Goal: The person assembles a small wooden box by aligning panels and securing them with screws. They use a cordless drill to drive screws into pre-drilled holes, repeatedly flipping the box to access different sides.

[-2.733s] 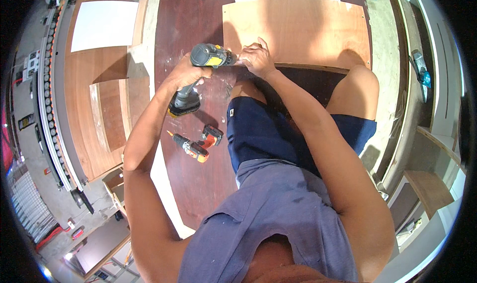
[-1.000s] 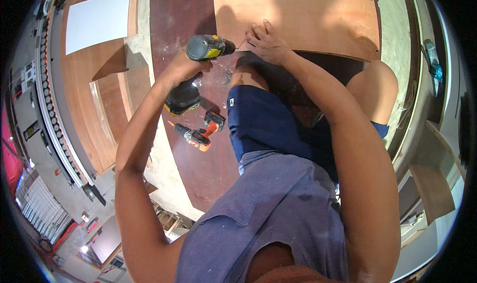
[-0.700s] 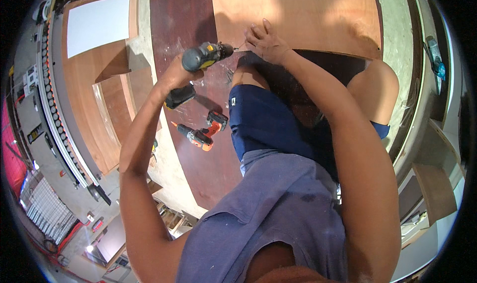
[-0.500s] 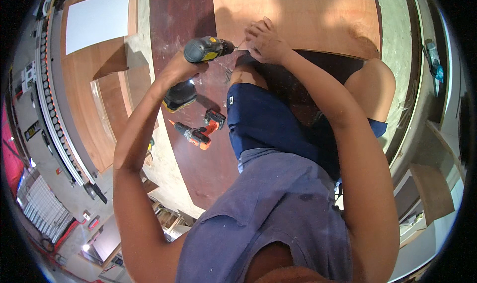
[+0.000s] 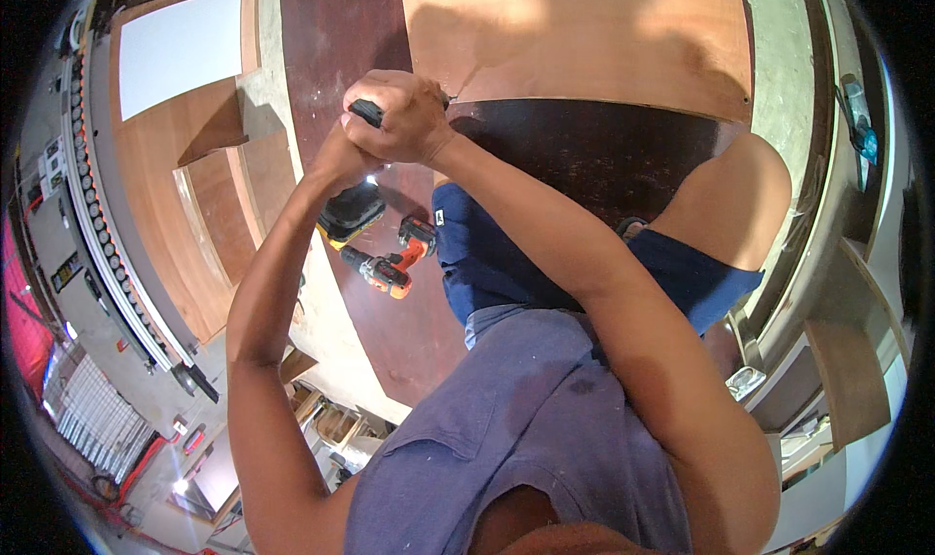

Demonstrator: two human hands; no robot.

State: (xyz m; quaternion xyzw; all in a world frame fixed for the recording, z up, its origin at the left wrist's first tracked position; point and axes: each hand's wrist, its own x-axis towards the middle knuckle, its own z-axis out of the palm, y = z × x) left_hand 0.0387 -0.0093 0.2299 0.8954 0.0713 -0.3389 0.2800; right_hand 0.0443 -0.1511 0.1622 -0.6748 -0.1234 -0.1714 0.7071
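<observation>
A black and yellow cordless drill (image 5: 366, 113) points right, its tip close to the near left corner of a light plywood panel (image 5: 584, 49). My left hand (image 5: 341, 158) is closed round its handle, and the black and yellow base (image 5: 353, 212) shows below. Over the drill's body lies my right hand (image 5: 401, 117), its fingers wrapped round the top, so most of the body is hidden. Small screw heads show near some panel corners. An orange and black cordless drill (image 5: 392, 271) rests on the dark red board (image 5: 360, 331), beside my left thigh.
To the left stands a plywood box frame (image 5: 209, 224) beside a white sheet (image 5: 180, 54). A long metal rail (image 5: 107, 214) runs farther left. My bent knee (image 5: 750, 180) is close to the panel's right corner. Brown boards (image 5: 842, 375) stand at the lower right.
My right hand has left the panel's corner and moved left onto the drill's body. My left hand still grips the drill, slightly farther left and lower.
</observation>
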